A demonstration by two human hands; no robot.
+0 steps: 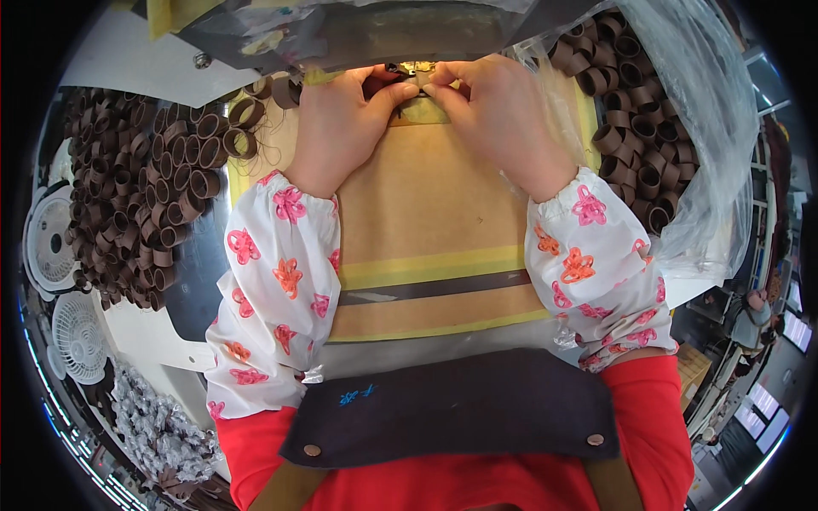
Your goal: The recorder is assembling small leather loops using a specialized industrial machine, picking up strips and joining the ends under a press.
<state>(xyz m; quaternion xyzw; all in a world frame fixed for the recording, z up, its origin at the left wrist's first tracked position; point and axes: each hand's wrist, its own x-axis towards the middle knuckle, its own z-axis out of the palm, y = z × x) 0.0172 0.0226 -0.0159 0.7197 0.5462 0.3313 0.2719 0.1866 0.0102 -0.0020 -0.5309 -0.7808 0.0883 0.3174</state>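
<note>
Under the lit edge of what looks like a sewing machine head (366,38), my left hand (341,123) and my right hand (504,115) meet with their fingertips nearly touching. Both are closed in a pinch, thumbs toward each other. Whatever small piece lies between the fingertips is too hidden to name. Small metal parts (417,66) gleam in the light just beyond the fingers. Below the hands stretches a work surface covered in tan sheet (434,192) with yellow tape (434,265) across it.
A large heap of brown fabric-like rings (128,187) spreads at the left, some close to my left wrist. More brown rings (643,136) lie at the right beside clear plastic sheeting (711,162). White fans (78,336) stand at the far left, above a plastic-wrapped pile (158,417).
</note>
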